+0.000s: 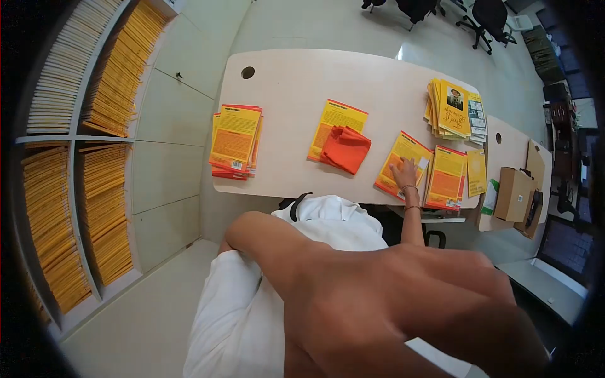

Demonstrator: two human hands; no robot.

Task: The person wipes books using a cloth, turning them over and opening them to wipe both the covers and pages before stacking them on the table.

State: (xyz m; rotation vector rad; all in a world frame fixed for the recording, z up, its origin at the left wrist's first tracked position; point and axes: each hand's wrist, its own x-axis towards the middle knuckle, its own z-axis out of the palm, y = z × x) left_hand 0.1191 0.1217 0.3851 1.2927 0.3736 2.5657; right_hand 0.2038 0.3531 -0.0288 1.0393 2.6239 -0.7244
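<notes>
My left hand (391,290) is raised very close to the camera, large and blurred. Its fingers are bent or cut off, so what it holds, if anything, is hidden. My right hand (405,174) lies with spread fingers on a yellow and orange book (392,167) at the table's near edge. Right beside that book is a stack of similar books (446,179). A crumpled red-orange cloth (345,150) partly covers another yellow and orange book (340,116) near the middle. Farther left, a stack of the same kind (234,137) sits near the table's left edge.
Yellow books (452,104) are piled at the pale table's (283,82) right end, with a yellow booklet (476,171) nearer me. A cardboard box (513,194) stands on a second table. Shelves of books (104,214) line the left. Office chairs (488,19) are beyond.
</notes>
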